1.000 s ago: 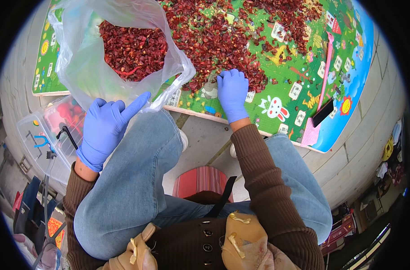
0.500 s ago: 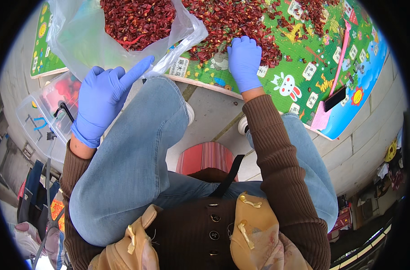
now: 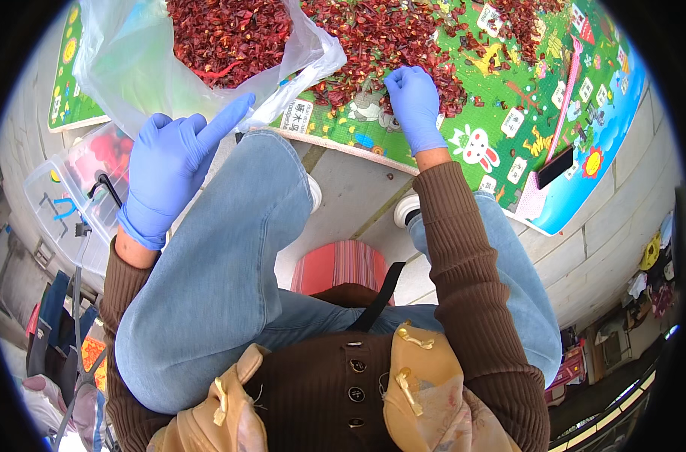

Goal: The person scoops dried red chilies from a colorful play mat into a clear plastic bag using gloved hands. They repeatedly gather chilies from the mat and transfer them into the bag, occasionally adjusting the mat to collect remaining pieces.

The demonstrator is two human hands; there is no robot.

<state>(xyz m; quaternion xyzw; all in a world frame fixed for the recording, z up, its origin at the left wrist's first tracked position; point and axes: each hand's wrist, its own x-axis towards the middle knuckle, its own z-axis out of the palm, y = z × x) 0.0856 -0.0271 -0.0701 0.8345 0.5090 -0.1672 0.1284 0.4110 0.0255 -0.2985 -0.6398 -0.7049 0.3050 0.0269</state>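
Both my hands wear thin blue-violet gloves. My right hand point(image 3: 416, 107) is at the near edge of a spread of dried red chili pieces point(image 3: 388, 45), its fingers curled together and pointing left. Whatever lies between those fingertips is too small or hidden to make out. My left hand point(image 3: 168, 164) hovers above my left knee with the index finger stretched toward a translucent plastic bag point(image 3: 128, 64); the other fingers are loosely bent and nothing shows in them. More chili pieces point(image 3: 233, 34) fill the bag's wide mouth, along with a thin red strip point(image 3: 221, 73).
Everything sits on a low table covered with a green cartoon mat point(image 3: 475, 162). A pink long-handled tool point(image 3: 565, 105) and a dark phone point(image 3: 555, 167) lie at its right. Clear plastic boxes point(image 3: 75, 192) stand at the left. Between my legs is a red striped stool point(image 3: 341, 267).
My right hand has shifted slightly right, and its fingers have turned from pointing away to pointing left over the chili edge. My left hand stays almost where it was.
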